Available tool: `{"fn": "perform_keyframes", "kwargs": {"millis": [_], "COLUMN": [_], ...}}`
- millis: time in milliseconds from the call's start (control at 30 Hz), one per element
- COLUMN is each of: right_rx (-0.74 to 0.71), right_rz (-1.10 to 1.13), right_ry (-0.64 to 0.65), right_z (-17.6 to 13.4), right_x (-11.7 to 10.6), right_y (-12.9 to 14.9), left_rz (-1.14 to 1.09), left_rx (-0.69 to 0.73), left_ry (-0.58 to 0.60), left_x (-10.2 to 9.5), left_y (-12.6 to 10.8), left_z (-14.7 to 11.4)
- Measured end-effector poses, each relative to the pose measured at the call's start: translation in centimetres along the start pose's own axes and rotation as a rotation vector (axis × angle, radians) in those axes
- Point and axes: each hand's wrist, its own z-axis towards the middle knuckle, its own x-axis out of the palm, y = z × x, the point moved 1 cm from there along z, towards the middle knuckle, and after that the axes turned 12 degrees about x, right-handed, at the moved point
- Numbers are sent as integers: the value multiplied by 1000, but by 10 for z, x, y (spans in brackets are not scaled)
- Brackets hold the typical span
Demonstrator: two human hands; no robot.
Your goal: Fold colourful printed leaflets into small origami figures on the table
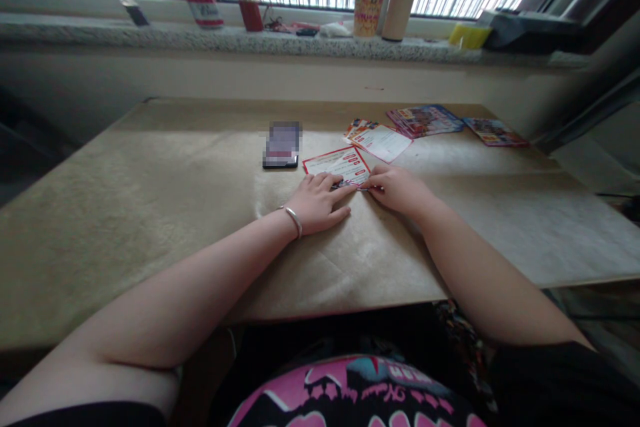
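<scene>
A white printed card with a red border (336, 163) lies on the table in front of me. My left hand (320, 203) rests flat beside its near edge, fingers spread and the fingertips pressing on the paper. A silvery bangle circles that wrist. With its fingers pinched together, my right hand (395, 188) grips the card's near right corner, where a narrow strip of the edge looks folded or raised. Both hands cover part of this near edge. Just beyond, another white card with a pink-red border (384, 143) overlaps some orange printed cards (361, 127).
A phone (282, 145) with a blurred screen lies left of the cards. Colourful printed sheets (425, 120) are piled at the back right, beside a smaller stack (495, 131). The windowsill (290, 43) bears a red can (200, 0) and a patterned cup (370, 3).
</scene>
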Motion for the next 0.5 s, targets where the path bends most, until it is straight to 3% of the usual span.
{"fn": "perform_keyframes", "kwargs": {"millis": [300, 500], "right_rx": [23, 2], "right_rz": [99, 20], "right_ry": [18, -15], "right_z": [1, 2], "right_x": [1, 3], "right_y": [-3, -3], "left_rz": [9, 8], "left_rx": [2, 9], "left_ry": [-20, 10], "left_x": [4, 3], "left_y": [1, 0], "left_z": [-1, 0]}}
